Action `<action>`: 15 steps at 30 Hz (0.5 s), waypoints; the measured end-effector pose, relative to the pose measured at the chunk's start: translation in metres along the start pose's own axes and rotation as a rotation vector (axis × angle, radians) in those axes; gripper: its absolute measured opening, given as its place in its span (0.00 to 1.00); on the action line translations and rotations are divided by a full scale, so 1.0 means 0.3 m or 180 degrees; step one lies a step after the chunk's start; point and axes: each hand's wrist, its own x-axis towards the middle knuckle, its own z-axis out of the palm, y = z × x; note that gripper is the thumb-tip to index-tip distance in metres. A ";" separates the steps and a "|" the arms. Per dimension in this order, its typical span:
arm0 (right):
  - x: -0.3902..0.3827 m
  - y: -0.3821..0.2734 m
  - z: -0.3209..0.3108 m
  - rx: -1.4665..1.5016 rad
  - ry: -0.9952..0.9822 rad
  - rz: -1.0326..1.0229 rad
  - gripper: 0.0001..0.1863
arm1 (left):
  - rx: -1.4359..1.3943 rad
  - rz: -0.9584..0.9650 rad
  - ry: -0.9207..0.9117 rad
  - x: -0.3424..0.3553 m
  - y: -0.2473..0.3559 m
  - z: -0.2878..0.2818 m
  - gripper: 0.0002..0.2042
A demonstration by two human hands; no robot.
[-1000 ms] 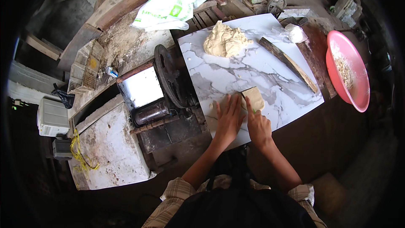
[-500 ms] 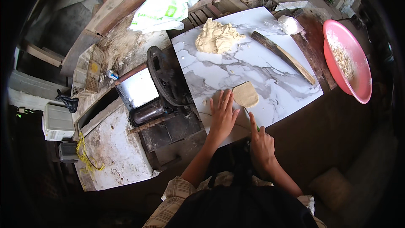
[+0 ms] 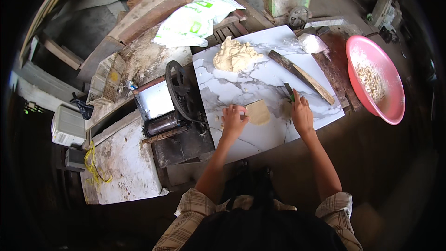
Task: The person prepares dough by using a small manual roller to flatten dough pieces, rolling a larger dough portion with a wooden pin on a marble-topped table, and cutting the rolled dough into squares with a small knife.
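A flat sheet of dough (image 3: 258,113) with a straight left edge lies near the front of the marble-patterned board (image 3: 278,135). My left hand (image 3: 233,121) is at that edge with its thumb and fingers drawn into a pinch; whatever is between the fingertips is too small to make out. To the right of the sheet, my right hand (image 3: 302,115) grips a knife (image 3: 288,89) with a green handle, its dark blade pointing away from me. A large lump of dough (image 3: 234,56) sits at the back of the board. A dark wooden stick (image 3: 302,76) lies slantwise at the right.
Left of the board stands a hand-cranked roller machine (image 3: 160,107) with a big wheel. A pink basin (image 3: 392,90) with cut pieces in flour is at the right, near a white plastic bag (image 3: 312,44). Behind lie a white-and-green sack (image 3: 188,23) and a plastic crate (image 3: 107,79).
My right hand has lifted the knife from the dough's near side and moved it right and away. My left hand, flat before, has curled into a pinch. The view has shifted slightly.
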 end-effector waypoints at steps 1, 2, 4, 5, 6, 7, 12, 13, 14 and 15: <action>0.029 0.021 0.027 -0.0086 0.0024 -0.0088 0.26 | 0.0087 0.0283 -0.0051 0.006 -0.003 0.005 0.18; 0.049 0.018 0.038 -0.0173 0.0029 -0.0179 0.26 | 0.0122 0.0245 0.0001 0.006 -0.001 0.006 0.18; 0.079 0.018 0.050 -0.0133 -0.0080 -0.0185 0.26 | -0.0498 -0.0119 0.0224 0.012 0.011 0.012 0.16; 0.087 0.013 0.055 -0.0186 -0.0169 -0.0182 0.26 | -0.0470 -0.0161 0.0271 0.009 0.012 0.014 0.16; 0.095 0.010 0.058 -0.0243 -0.0253 -0.0176 0.27 | -0.0870 -0.0312 0.0329 0.016 0.012 0.015 0.14; 0.101 0.008 0.058 -0.0211 -0.0260 -0.0226 0.27 | -0.1273 -0.0454 0.0389 0.023 0.011 0.014 0.12; 0.094 -0.065 0.040 -0.0473 0.0635 -0.0808 0.24 | -0.1140 -0.0172 0.0311 0.022 0.004 -0.006 0.09; 0.090 -0.096 0.027 -0.0138 0.0567 -0.1025 0.24 | -0.1155 -0.0085 0.0350 0.017 0.015 -0.013 0.08; 0.087 -0.110 0.030 -0.0152 0.0593 -0.1049 0.24 | -0.1171 -0.0068 0.0380 0.025 0.042 -0.023 0.08; 0.083 -0.125 0.042 0.0696 0.0365 -0.1393 0.23 | -0.1717 -0.0107 0.0373 0.029 0.066 -0.037 0.07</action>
